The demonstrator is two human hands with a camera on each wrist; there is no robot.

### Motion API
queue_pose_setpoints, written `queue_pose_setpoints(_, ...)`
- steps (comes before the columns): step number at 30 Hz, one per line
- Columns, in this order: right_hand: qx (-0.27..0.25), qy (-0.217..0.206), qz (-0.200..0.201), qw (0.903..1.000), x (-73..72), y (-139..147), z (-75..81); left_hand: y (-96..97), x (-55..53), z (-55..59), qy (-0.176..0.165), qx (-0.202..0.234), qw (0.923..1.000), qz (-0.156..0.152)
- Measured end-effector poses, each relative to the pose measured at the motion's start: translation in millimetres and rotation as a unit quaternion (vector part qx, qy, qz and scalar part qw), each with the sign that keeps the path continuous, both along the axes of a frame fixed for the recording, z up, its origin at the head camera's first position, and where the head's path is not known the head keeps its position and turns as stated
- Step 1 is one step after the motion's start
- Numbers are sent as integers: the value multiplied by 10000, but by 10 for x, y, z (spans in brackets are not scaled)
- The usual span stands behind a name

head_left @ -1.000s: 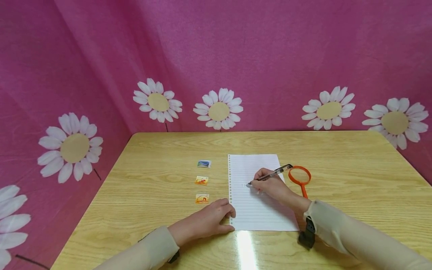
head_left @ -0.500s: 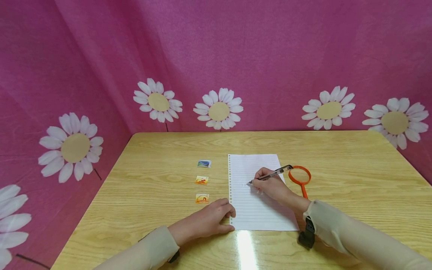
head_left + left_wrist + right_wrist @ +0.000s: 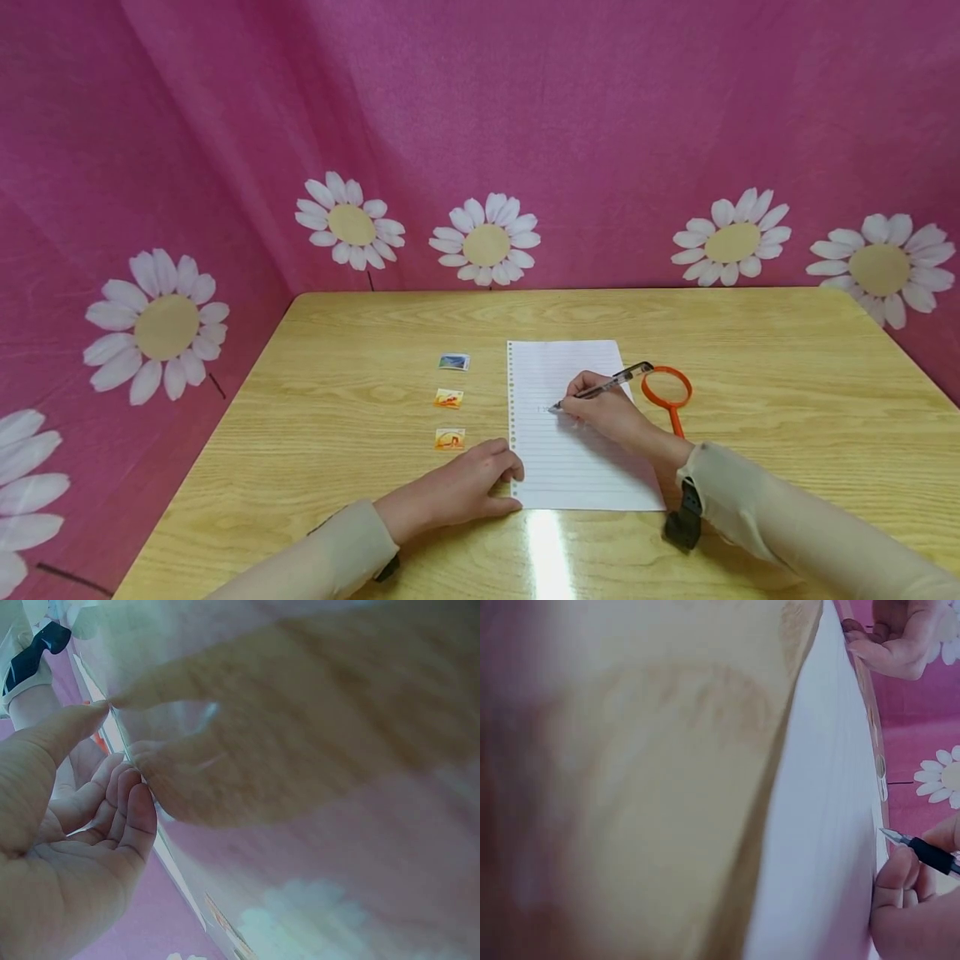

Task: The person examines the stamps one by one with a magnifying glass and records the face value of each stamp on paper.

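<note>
A lined sheet of paper (image 3: 585, 475) with punched holes down its left edge lies on the wooden table. My right hand (image 3: 607, 414) holds a pen (image 3: 611, 382) between thumb and fingers, its tip on the paper by a few small marks. In the right wrist view the black grip of the pen (image 3: 932, 856) and its metal tip show beside the curled fingers. My left hand (image 3: 468, 483) rests at the paper's lower left edge, fingertips on the holes. The left wrist view shows its fingers (image 3: 139, 817) bent loosely, thumb apart.
Left of the paper lie three small picture cards in a column: a blue card (image 3: 454, 362), a yellow card (image 3: 448, 399) and an orange-and-yellow card (image 3: 450, 439). An orange magnifying glass (image 3: 677, 421) lies to the right, partly behind the right forearm. A pink flowered cloth (image 3: 600, 150) hangs behind the table.
The pen tip has shifted very slightly, and the marks beside it look a little longer. My left hand, the paper and the cards stay put; the head view has tilted slightly.
</note>
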State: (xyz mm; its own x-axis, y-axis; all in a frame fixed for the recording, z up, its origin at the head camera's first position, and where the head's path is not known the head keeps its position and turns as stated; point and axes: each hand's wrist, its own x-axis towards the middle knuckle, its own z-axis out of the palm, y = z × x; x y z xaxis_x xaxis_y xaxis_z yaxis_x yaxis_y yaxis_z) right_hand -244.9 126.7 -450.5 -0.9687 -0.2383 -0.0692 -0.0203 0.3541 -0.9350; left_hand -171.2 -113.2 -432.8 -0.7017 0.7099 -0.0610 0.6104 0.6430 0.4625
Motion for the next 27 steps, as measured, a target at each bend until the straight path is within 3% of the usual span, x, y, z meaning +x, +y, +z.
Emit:
queue_pose_setpoints(5,-31,-117,-215,9997,11,-2,14,6,-1,10,-34,-40,10000,17)
queue_pose_setpoints(20,-103,-215,-149,9996,-1,14,10,2,-4,-8,-64,40,10000,9)
queue_pose_setpoints(27,-372,-233,-48,9990,-4,44,-25,-13,1,3,-68,62,10000,7)
